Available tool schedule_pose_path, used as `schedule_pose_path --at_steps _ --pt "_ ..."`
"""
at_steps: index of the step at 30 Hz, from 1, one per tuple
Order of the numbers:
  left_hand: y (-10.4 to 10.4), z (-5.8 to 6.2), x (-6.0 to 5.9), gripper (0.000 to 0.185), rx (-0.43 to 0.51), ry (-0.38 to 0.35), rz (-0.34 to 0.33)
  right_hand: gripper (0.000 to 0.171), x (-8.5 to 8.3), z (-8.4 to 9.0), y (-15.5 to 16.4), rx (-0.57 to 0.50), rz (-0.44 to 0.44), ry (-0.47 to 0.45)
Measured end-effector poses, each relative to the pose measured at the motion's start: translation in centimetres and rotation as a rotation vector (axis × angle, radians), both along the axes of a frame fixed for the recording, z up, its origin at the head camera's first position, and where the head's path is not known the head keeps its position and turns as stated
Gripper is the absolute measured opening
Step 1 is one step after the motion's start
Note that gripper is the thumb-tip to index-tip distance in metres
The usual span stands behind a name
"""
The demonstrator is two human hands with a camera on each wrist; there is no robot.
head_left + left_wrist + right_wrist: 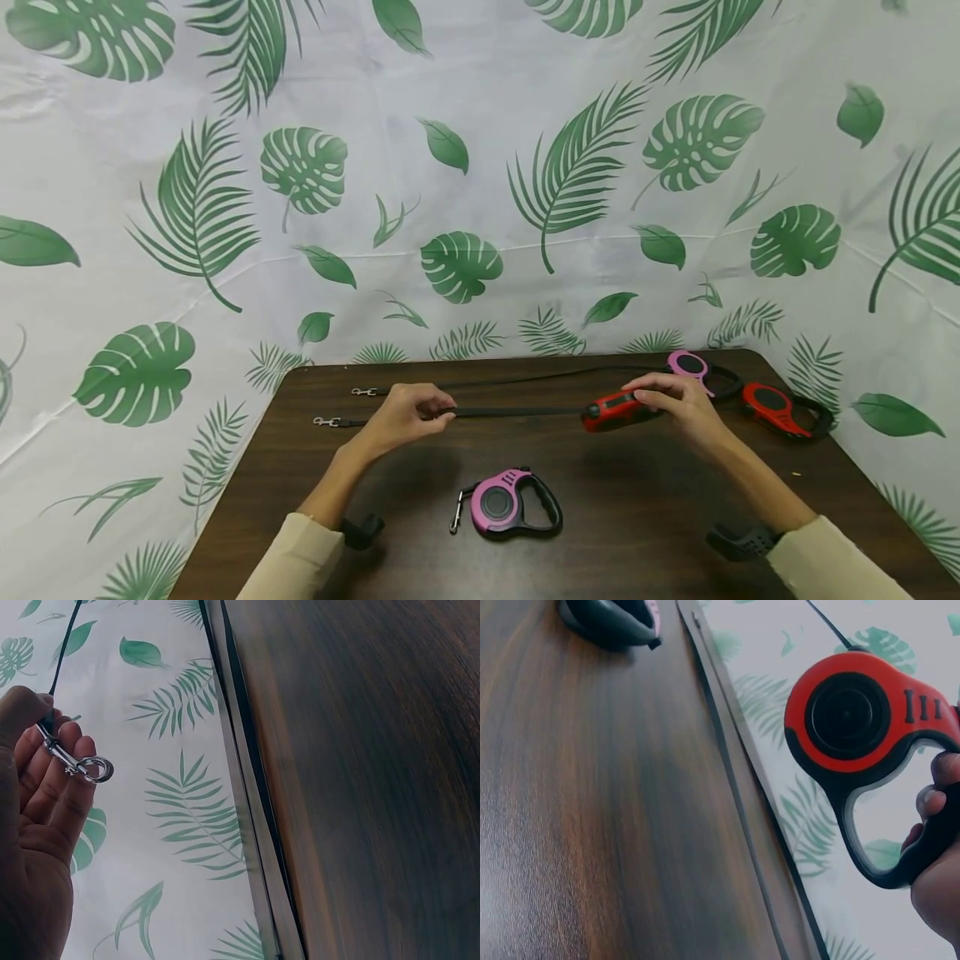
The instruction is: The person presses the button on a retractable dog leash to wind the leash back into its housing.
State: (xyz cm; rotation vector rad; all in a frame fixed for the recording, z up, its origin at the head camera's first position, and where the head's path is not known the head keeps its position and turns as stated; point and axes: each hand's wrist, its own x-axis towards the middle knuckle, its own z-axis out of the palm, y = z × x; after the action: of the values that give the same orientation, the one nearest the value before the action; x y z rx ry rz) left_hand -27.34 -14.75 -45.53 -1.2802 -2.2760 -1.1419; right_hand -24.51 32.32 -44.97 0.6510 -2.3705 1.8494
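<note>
Nearest the person: cream sleeves at both forearms, a dark wrist strap on each. Dark wooden table (pixel 637 533) runs from the bottom edge up to the leaf-print backdrop (pixel 480 167).

Just ahead of the sleeves, mid-table, a pink retractable leash (pixel 506 502) lies flat, black handle loop to the right, its small metal clip at the left. Untouched by either hand.

Next row back, the two hands, well apart, joined by a taut black leash tape (pixel 517 411) running level between them.

Left hand (pixel 405 414): fingers curled round the tape, pinching it near its free end. The silver snap clip (pixel 326 422) pokes out to the left of the fist in the head view; the left wrist view shows it lying across the fingers (pixel 64 754), thumb above.

Right hand (pixel 678 408): fingers wrapped on the handle of the red retractable leash (pixel 611 410), nose pointing left toward the other hand. Right wrist view shows the red housing (pixel 851 712) with its black round centre, fingertips (pixel 934 802) curled through the black handle loop; it appears raised off the table there.

Behind that, a second black tape (pixel 525 380) lies along the table's far part, its clip (pixel 363 391) at the left end, leading right to a second pink leash (pixel 690 365) near the far right corner.

Just right of it, a second red leash (pixel 780 410) rests on the table close to the right edge
</note>
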Motion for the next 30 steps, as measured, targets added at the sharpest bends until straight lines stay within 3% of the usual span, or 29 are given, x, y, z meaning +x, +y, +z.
schedule_pose_path --at_steps 10,19,30 --pt "0.4 -0.2 0.0 0.013 -0.037 -0.033 0.022 0.022 -0.1 0.3 -1.1 -0.015 0.013 -0.019" --pt "0.5 -0.2 0.0 0.015 -0.064 -0.021 -0.016 0.021 -0.2 0.5 -1.7 -0.03 0.021 0.001" --pt "0.8 0.0 0.1 0.014 -0.088 -0.03 -0.018 0.022 -0.5 0.5 -2.9 -0.003 0.026 0.009"
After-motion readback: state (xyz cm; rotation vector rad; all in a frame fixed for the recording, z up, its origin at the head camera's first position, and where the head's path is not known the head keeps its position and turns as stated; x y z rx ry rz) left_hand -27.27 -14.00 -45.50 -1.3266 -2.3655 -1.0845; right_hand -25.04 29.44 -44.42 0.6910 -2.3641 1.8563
